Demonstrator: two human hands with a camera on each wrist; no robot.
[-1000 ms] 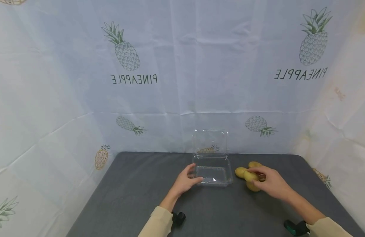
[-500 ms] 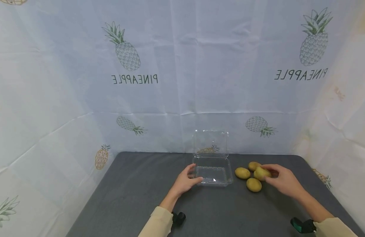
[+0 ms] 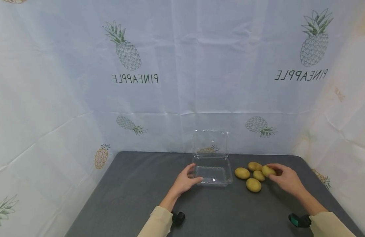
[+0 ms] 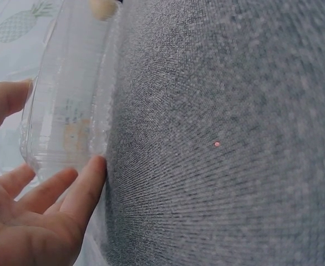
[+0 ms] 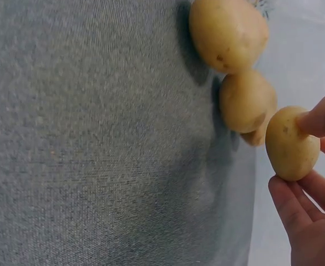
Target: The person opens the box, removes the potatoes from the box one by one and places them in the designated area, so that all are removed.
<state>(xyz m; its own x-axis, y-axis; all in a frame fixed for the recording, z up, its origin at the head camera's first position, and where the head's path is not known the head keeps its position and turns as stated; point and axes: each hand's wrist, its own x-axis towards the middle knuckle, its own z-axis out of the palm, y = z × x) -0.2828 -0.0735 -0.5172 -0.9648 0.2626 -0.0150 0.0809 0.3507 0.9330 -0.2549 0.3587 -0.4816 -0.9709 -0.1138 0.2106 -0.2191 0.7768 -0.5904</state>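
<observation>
Potatoes (image 3: 253,184): five, perhaps; right hand (image 3: 284,179) pinches one.

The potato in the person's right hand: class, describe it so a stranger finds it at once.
On the grey table, right of the clear box, lie five potatoes. The one meant is farthest right. It alone is pinched by the right hand.

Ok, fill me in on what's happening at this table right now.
A person sits at a grey table. Their left hand rests against the near left corner of an open clear plastic clamshell box, which holds nothing. Their right hand pinches one potato at its fingertips. Four more potatoes lie loose on the table just right of the box, beside the held one.
</observation>
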